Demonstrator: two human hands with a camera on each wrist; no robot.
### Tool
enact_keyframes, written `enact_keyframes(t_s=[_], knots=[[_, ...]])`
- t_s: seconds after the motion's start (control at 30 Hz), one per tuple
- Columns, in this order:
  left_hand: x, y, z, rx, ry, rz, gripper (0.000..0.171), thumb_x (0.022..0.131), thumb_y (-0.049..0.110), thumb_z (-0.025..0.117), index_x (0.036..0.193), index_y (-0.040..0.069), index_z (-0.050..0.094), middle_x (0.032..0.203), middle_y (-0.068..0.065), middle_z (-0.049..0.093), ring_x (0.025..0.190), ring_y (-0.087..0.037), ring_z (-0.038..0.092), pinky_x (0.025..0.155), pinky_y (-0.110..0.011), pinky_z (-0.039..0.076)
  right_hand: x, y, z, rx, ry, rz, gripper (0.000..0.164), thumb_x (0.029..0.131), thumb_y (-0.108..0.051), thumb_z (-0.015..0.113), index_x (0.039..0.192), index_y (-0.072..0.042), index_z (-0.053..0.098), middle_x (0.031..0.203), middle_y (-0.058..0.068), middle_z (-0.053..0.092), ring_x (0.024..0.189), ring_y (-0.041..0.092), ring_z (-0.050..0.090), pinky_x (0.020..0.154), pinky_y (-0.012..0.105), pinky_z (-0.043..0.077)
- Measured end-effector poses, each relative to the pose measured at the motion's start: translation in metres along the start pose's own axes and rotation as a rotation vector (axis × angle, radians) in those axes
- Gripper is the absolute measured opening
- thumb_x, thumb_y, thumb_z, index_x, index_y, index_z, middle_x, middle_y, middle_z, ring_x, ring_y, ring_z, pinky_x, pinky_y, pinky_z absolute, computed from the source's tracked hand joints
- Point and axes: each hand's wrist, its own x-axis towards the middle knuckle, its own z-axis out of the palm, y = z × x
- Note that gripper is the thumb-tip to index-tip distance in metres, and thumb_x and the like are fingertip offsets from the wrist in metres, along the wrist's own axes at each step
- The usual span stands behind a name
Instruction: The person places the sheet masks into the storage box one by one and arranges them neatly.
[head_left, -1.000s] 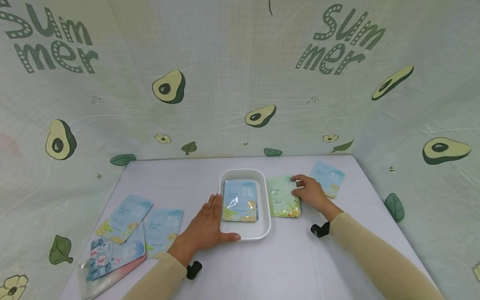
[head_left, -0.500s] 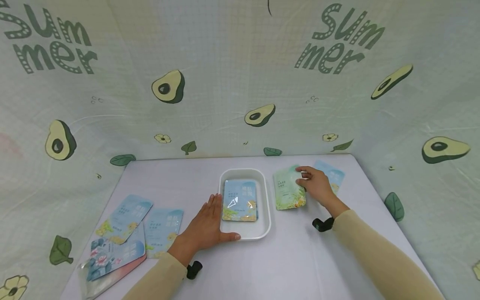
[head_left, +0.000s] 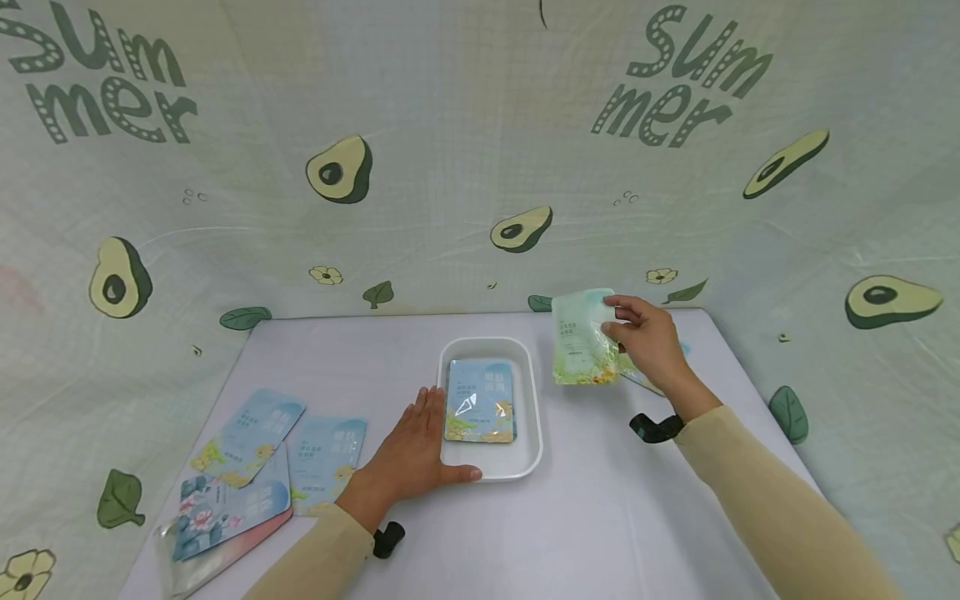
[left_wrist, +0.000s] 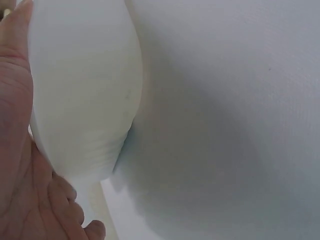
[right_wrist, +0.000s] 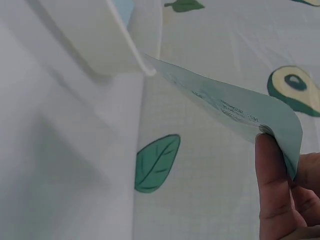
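My right hand (head_left: 654, 343) pinches the right edge of a green face mask sachet (head_left: 581, 333), held raised above the table's back right. In the right wrist view that sachet (right_wrist: 220, 97) bends between thumb and fingers. A white tray (head_left: 528, 417) lies in the middle, with a blue face mask sachet (head_left: 478, 400) in it; another edge shows beneath that one. Flat against the tray's left side rests my left hand (head_left: 408, 450), fingers straight, thumb along the near rim. In the left wrist view the tray wall (left_wrist: 85, 90) meets the palm.
Behind my right hand lies another blue sachet (head_left: 637, 373), partly covered. At the left are a blue sachet (head_left: 326, 462) and an overlapping pile: a blue sachet (head_left: 251, 433), a floral one (head_left: 225, 512) and a pinkish one (head_left: 232, 554). A printed cloth (head_left: 450, 167) hangs behind the table.
My right hand has lifted the green sachet off the table beside the tray and moved it up, back and slightly right. The left hand and tray have stayed put.
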Motion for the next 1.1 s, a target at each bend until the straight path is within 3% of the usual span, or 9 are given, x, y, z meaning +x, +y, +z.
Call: enact_keyframes(t_s=[0.17,0.33,0.57,0.83,0.93,1.1], knots=[[0.001,0.000,0.000,0.045,-0.001,0.006,0.144,0.077,0.094,0.060,0.168,0.000,0.000,0.177,-0.018,-0.003,0.165,-0.034,-0.006,0.133,-0.051,0.011,-0.001,-0.024,0.010,0.074,-0.015,-0.029,0.044,0.102,-0.008,0.068,0.145,-0.006,0.062,0.132,0.024,0.065,0.085,0.000,0.064,0.068,0.020,0.056],[0.001,0.002,-0.002,0.051,0.007,0.010,0.143,0.077,0.092,0.062,0.168,-0.001,0.004,0.177,-0.019,0.001,0.165,-0.035,-0.002,0.133,-0.052,0.014,-0.002,-0.036,0.036,0.116,-0.066,-0.029,0.043,0.101,-0.007,0.068,0.144,-0.006,0.062,0.132,0.024,0.065,0.087,0.006,0.065,0.069,0.022,0.056],[0.003,0.004,-0.004,0.063,0.016,0.005,0.141,0.078,0.091,0.062,0.168,-0.002,0.007,0.177,-0.021,0.005,0.165,-0.036,0.002,0.133,-0.053,0.014,-0.013,-0.036,0.095,0.169,-0.142,0.011,0.041,0.100,-0.003,0.068,0.141,-0.006,0.064,0.129,0.022,0.069,0.095,0.019,0.070,0.067,0.027,0.060],[0.005,0.005,-0.003,0.084,0.020,0.002,0.141,0.077,0.092,0.062,0.168,-0.003,0.009,0.177,-0.021,0.006,0.165,-0.037,0.003,0.132,-0.055,0.015,-0.019,-0.026,0.145,0.244,-0.178,0.097,0.040,0.099,-0.003,0.069,0.138,-0.008,0.065,0.124,0.016,0.071,0.095,0.018,0.070,0.068,0.031,0.062],[0.004,0.005,-0.003,0.088,0.020,0.002,0.141,0.077,0.092,0.061,0.168,-0.003,0.008,0.176,-0.021,0.006,0.165,-0.038,0.003,0.132,-0.055,0.016,-0.018,-0.022,0.152,0.175,-0.173,0.088,0.039,0.098,-0.004,0.070,0.137,-0.009,0.067,0.124,0.015,0.071,0.098,0.020,0.070,0.072,0.035,0.063],[0.003,0.007,-0.004,0.085,0.021,0.003,0.141,0.078,0.091,0.062,0.167,-0.004,0.009,0.176,-0.022,0.007,0.165,-0.038,0.004,0.132,-0.055,0.016,-0.017,-0.020,0.155,-0.081,-0.176,0.010,0.040,0.098,-0.007,0.072,0.138,-0.010,0.068,0.128,0.016,0.073,0.107,0.027,0.074,0.088,0.043,0.063]])
